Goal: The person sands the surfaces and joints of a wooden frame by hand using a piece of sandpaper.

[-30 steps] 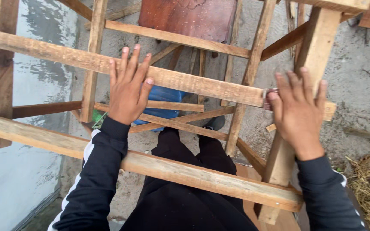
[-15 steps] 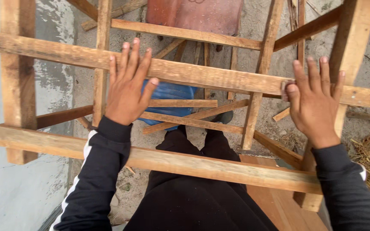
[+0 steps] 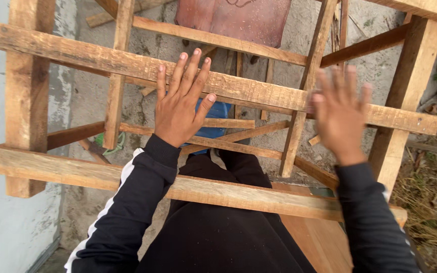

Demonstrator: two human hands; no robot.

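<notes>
- Here, a person looks down through a rough wooden frame (image 3: 299, 202) at their own legs.
- The left hand (image 3: 180, 103) lies flat, palm down, fingers spread wide and gripping nothing; its fingertips rest on the upper rail (image 3: 102, 60), probably to steady the frame.
- The right hand (image 3: 340, 114) is blurred, fingers open and spread, holding nothing; whether it touches the same rail I cannot tell.
- A blue object (image 3: 218, 114) shows just below the left fingers.
- A rust-red sheet (image 3: 238, 17) lies beyond both sets of fingertips.
</notes>
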